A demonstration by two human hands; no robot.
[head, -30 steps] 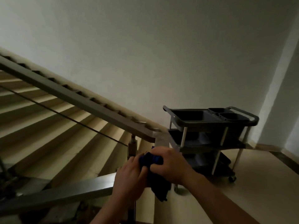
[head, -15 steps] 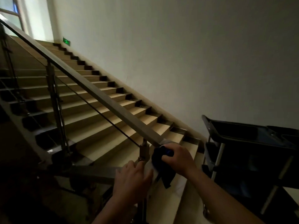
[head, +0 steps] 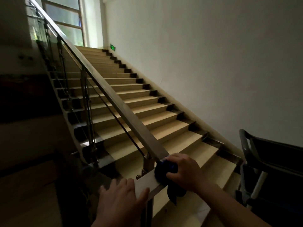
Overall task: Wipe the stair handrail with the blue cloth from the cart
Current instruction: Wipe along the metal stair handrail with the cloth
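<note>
At rail [head: 124, 110] foot, right hand [head: 183, 171] clenched on soft, limp cloth [head: 165, 167], tail dangling; left hand [head: 121, 199] flat, released, on rail; bunch cloth in palm.

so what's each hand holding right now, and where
Right hand grips the bunched upper part of the blue cloth against the handrail; left hand holds nothing.

Handrail [head: 114, 102] under blue cloth [head: 164, 169] at its lower end
</note>
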